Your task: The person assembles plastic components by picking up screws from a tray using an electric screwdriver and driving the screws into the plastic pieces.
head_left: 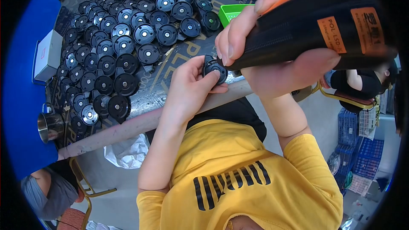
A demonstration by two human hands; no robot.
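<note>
Near the table's front edge, my left hand (191, 83) is closed on a round black part (214, 71), with the thumb over its middle. My right hand (272, 55) is wrapped round a black and orange electric screwdriver (298, 27), large and close to the camera. The tool's narrow end points left and meets or overlaps the black part's edge; whether they touch is unclear. Many similar round black parts (144, 34), with light metal centres, lie packed together on the table to the left.
A green basket (232, 12) stands behind the hands. At the left are a white box (48, 55) and a metal cup (50, 126). The table's padded edge (140, 123) runs before my body. One person (358, 81) sits at the right, another (42, 189) at the lower left.
</note>
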